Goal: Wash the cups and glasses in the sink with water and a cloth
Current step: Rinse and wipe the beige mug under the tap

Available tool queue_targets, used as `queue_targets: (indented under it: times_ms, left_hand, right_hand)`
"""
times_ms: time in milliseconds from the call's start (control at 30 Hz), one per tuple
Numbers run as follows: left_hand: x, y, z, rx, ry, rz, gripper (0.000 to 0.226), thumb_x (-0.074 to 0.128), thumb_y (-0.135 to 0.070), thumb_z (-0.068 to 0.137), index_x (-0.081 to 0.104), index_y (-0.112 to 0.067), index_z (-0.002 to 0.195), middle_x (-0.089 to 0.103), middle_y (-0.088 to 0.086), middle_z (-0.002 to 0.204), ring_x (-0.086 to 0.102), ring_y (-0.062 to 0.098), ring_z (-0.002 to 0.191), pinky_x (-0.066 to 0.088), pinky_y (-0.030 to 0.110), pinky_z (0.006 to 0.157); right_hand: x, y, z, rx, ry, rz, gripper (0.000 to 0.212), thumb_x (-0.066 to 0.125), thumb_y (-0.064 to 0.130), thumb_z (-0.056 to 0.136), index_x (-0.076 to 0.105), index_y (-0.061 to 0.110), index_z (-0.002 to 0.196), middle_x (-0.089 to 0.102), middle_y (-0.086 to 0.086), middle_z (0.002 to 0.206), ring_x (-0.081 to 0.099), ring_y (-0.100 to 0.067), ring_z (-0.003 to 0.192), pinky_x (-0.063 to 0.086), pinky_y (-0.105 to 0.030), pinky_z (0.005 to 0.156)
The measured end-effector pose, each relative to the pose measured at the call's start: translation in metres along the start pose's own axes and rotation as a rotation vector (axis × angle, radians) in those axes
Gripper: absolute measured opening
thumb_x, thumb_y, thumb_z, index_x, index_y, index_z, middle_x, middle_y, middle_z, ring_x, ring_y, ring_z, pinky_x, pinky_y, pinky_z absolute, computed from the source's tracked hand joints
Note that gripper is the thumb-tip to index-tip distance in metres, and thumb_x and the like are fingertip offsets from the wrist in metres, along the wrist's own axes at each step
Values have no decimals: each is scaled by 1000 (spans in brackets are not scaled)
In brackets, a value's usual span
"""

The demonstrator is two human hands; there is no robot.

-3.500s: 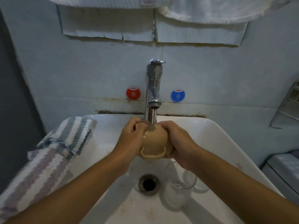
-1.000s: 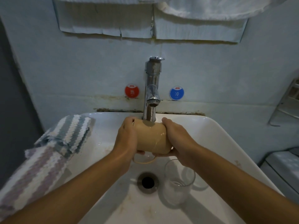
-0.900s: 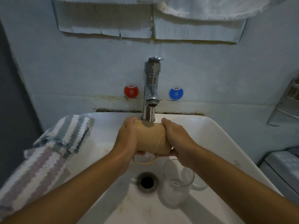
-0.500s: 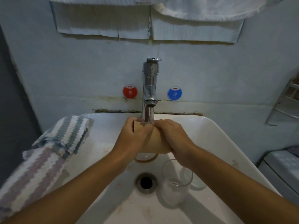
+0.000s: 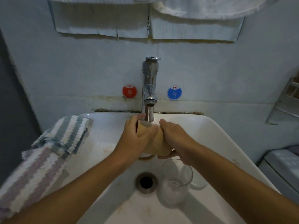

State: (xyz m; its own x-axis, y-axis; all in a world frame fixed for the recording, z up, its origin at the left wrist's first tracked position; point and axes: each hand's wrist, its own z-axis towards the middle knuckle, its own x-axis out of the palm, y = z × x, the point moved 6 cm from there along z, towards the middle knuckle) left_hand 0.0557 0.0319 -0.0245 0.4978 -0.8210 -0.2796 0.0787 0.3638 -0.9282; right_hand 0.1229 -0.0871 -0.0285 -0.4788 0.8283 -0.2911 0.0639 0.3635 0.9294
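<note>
Gripping a tan cup [image 5: 157, 143] on its side under the running tap [image 5: 149, 88], the left hand [image 5: 137, 136] and right hand [image 5: 176, 139] wrap it above the sink [image 5: 218, 143], beside a clear glass [image 5: 176, 183].

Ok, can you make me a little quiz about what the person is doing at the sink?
1. True or false: both hands hold the tan cup under the running tap.
2. Where is the clear glass? A) held in the left hand B) standing in the sink, right of the drain C) on the striped cloth
3. Fill in: the right hand grips the ____.

Key: 1 true; 2 B; 3 cup.
</note>
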Motion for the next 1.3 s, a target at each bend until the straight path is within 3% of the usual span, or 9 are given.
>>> queue_targets:
  times_ms: [100,233,433,633,767,867,967,1167,1300]
  left_hand:
    - [5,-1,-1,36,35,32,52,64,-41,90,38,-38,134,45,-3,133,53,12,110,47,15,75]
    - [6,-8,-3,75,2,54,39,43,-36,101,42,-31,140,40,-3,135,47,9,114,40,14,80]
    - [0,-4,-3,-52,-64,-45,40,25,-41,105,46,-35,138,49,1,132,52,17,109,45,30,80]
    - [6,-9,-5,-7,31,60,50,65,-36,90,35,-38,129,38,-4,133,49,14,114,44,14,71]
    - [-3,-11,-5,-63,-118,45,19,46,-38,100,44,-35,119,40,-1,135,49,18,109,46,28,76]
    - [-15,-5,-5,-170,-237,-85,28,33,-38,105,54,-27,119,52,5,123,54,18,96,47,31,69]
    - [-19,-1,-6,-239,-257,-112,29,31,-38,104,54,-28,120,53,6,118,54,21,95,51,39,74]
    - [-20,-2,-9,-284,-300,-95,35,41,-40,101,46,-19,129,49,9,122,52,26,104,47,37,76]
    - [-27,-3,-6,-308,-329,-163,30,41,-39,100,54,-16,113,58,12,109,56,26,95,45,34,68]
  right_hand:
    - [-4,-1,1,39,-15,22,38,30,44,106,49,18,125,55,-13,121,59,-33,104,61,-46,77]
    - [-6,-2,3,67,-43,26,38,34,42,105,49,14,126,54,-15,117,58,-34,102,60,-48,78]
    - [-6,0,2,45,-73,27,37,33,40,105,54,13,119,55,-14,111,57,-33,101,61,-45,74]
    - [-6,2,5,-73,-107,-54,45,31,49,104,53,15,124,58,-10,117,57,-26,105,54,-44,89]
    - [3,5,4,-127,-27,-25,55,46,64,93,52,18,121,58,-4,113,60,-20,96,60,-39,77]
    - [9,9,4,-172,70,-31,62,62,66,81,51,19,122,60,-2,112,63,-20,95,59,-31,68]
    - [13,7,7,-163,226,-8,63,68,59,81,51,20,127,61,-7,121,64,-27,105,59,-36,78]
    - [13,6,6,-120,397,191,42,57,39,95,56,16,130,60,-9,126,60,-27,112,55,-36,81]
    - [14,1,6,-8,378,325,37,50,42,97,59,19,125,56,-13,128,60,-30,110,56,-42,80]
